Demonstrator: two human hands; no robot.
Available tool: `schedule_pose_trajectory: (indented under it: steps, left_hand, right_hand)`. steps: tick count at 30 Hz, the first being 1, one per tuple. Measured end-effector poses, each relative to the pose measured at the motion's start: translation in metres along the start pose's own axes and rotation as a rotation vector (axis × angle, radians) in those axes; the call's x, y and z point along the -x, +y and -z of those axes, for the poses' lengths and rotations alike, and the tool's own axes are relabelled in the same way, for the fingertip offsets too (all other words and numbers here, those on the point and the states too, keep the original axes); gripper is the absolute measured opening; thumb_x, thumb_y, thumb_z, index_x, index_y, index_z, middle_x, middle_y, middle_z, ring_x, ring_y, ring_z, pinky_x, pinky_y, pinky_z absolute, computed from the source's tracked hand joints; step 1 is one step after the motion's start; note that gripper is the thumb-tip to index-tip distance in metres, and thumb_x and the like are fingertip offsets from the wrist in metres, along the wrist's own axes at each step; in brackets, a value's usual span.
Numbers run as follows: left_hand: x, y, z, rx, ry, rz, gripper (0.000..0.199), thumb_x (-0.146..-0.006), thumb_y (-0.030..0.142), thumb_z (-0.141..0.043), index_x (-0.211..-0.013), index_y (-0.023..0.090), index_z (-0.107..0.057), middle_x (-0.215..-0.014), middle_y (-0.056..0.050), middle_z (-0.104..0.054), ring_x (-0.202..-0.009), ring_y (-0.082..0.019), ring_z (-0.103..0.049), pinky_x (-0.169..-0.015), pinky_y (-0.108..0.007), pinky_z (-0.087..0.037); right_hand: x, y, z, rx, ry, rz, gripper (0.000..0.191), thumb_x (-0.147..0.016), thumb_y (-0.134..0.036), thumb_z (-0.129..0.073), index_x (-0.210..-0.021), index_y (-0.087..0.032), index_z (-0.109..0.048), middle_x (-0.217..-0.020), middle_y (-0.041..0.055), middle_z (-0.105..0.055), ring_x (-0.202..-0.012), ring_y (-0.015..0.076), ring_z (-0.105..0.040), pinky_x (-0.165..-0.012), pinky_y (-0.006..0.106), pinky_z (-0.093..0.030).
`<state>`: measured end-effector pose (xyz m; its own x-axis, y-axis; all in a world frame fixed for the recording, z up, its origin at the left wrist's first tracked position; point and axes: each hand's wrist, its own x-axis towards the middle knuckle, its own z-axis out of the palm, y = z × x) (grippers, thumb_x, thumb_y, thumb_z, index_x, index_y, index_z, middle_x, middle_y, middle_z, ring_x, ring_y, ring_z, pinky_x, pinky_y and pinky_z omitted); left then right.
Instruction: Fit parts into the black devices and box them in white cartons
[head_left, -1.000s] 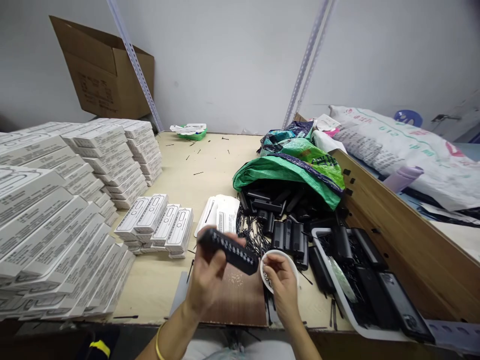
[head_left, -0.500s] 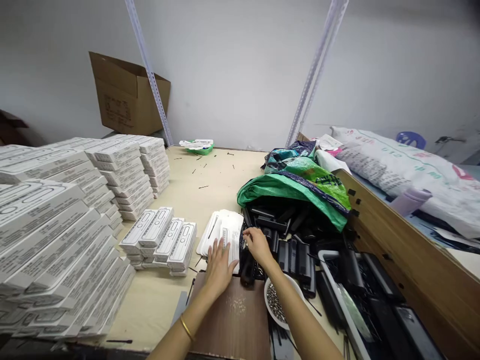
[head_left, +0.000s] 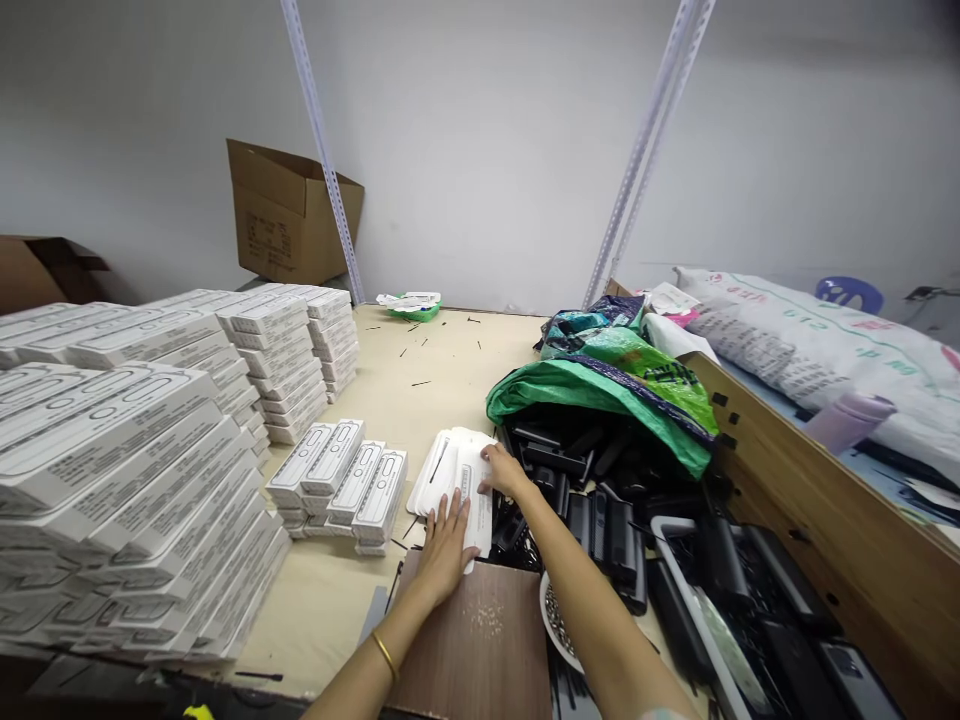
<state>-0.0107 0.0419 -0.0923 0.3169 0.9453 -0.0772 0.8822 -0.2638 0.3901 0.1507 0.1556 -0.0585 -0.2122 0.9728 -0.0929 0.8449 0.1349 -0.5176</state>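
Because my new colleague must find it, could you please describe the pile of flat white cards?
On the pale table, find the brown board at the front edge. At its far edge lies the pile of flat white cards, under the left hand. Unlike the white boxes to its left, its pieces are thin sheets.

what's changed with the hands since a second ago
The left hand let go of the black case and moved forward onto the flat white cartons. The right hand moved forward from the white bowl to the cartons' right edge. The white boxes and green bag stayed put.
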Motion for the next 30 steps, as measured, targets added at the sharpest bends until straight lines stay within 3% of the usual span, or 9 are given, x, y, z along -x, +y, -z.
schedule_pose_trajectory:
  steps: [6, 9, 11, 14, 17, 22, 24, 26, 30]
  left_hand:
    - [0.006, 0.007, 0.020, 0.111, 0.068, -0.015, 0.080, -0.076, 0.016, -0.055, -0.147, 0.013, -0.016, -0.155, -0.012, -0.011, -0.143, -0.025, -0.001, -0.116, -0.047, -0.006]
    - [0.012, 0.018, 0.046, 0.557, 0.176, -0.043, 0.075, -0.082, 0.027, -0.054, -0.146, 0.015, -0.018, -0.155, -0.013, -0.016, -0.143, -0.024, -0.012, -0.116, -0.044, -0.013]
    - [0.018, 0.029, 0.062, 1.057, -0.004, -0.020, 0.065, -0.084, 0.039, -0.054, -0.140, 0.014, -0.033, -0.146, -0.016, -0.037, -0.135, -0.029, -0.035, -0.109, -0.045, -0.030]
    - [0.031, 0.047, 0.073, 1.625, -0.474, 0.110, 0.060, -0.082, 0.054, -0.054, -0.119, 0.007, -0.056, -0.114, -0.020, -0.064, -0.101, -0.029, -0.064, -0.086, -0.040, -0.051]
    - [0.043, 0.063, 0.071, 1.898, -0.572, 0.235, 0.060, -0.076, 0.058, -0.062, -0.106, 0.006, -0.061, -0.092, -0.014, -0.070, -0.075, -0.020, -0.068, -0.070, -0.029, -0.054]
    - [0.050, 0.076, 0.073, 1.763, -0.307, 0.252, 0.079, -0.075, 0.053, -0.066, -0.139, 0.024, -0.031, -0.086, -0.006, -0.069, -0.061, -0.016, -0.066, -0.059, -0.029, -0.053]
    - [0.051, 0.077, 0.075, 1.635, -0.202, 0.182, 0.080, -0.077, 0.049, -0.066, -0.142, 0.033, -0.022, -0.103, -0.006, -0.067, -0.075, -0.019, -0.068, -0.068, -0.030, -0.053]
    - [0.051, 0.077, 0.072, 1.519, -0.138, 0.122, 0.066, -0.079, 0.048, -0.063, -0.137, 0.032, -0.034, -0.115, -0.006, -0.063, -0.095, -0.021, -0.065, -0.079, -0.030, -0.051]
    - [0.054, 0.077, 0.056, 1.384, -0.128, 0.111, 0.055, -0.081, 0.054, -0.057, -0.125, 0.024, -0.042, -0.115, -0.008, -0.063, -0.107, -0.024, -0.060, -0.089, -0.032, -0.047]
  right_hand:
    - [0.007, -0.003, 0.031, -0.107, 0.051, 0.081, 0.016, -0.084, -0.030, -0.062, -0.086, -0.015, -0.060, -0.094, 0.0030, -0.061, -0.095, 0.0201, -0.056, -0.088, 0.043, -0.041]
    - [0.030, -0.004, 0.051, -0.248, 0.136, 0.186, 0.010, -0.079, -0.020, -0.062, -0.072, -0.018, -0.056, -0.082, 0.0019, -0.060, -0.096, 0.0218, -0.051, -0.093, 0.045, -0.032]
    - [0.052, -0.007, 0.061, -0.372, 0.165, 0.274, 0.011, -0.077, -0.018, -0.062, -0.069, -0.020, -0.054, -0.082, 0.0021, -0.061, -0.096, 0.0213, -0.049, -0.094, 0.043, -0.030]
    - [0.085, -0.012, 0.066, -0.580, 0.139, 0.396, 0.017, -0.077, -0.029, -0.063, -0.068, -0.021, -0.052, -0.081, 0.0020, -0.062, -0.085, 0.0187, -0.054, -0.084, 0.035, -0.039]
    - [0.109, -0.013, 0.060, -0.780, 0.141, 0.436, 0.031, -0.078, -0.047, -0.061, -0.068, -0.022, -0.048, -0.073, 0.0012, -0.060, -0.071, 0.0169, -0.055, -0.069, 0.031, -0.045]
    - [0.135, -0.022, 0.026, -0.953, 0.391, 0.296, 0.028, -0.084, -0.051, -0.053, -0.084, -0.023, -0.056, -0.098, 0.0056, -0.059, -0.093, 0.0202, -0.055, -0.083, 0.035, -0.044]
    - [0.147, -0.032, 0.007, -0.938, 0.522, 0.135, 0.030, -0.084, -0.048, -0.054, -0.099, -0.025, -0.062, -0.122, 0.0080, -0.051, -0.115, 0.0234, -0.047, -0.096, 0.037, -0.037]
    - [0.158, -0.041, -0.011, -0.912, 0.556, -0.003, 0.033, -0.084, -0.049, -0.053, -0.106, -0.026, -0.063, -0.131, 0.0078, -0.044, -0.125, 0.0248, -0.039, -0.102, 0.038, -0.032]
    - [0.172, -0.050, -0.032, -0.992, 0.526, -0.109, 0.029, -0.086, -0.050, -0.047, -0.081, -0.024, -0.058, -0.092, 0.0045, -0.056, -0.095, 0.0221, -0.054, -0.084, 0.035, -0.043]
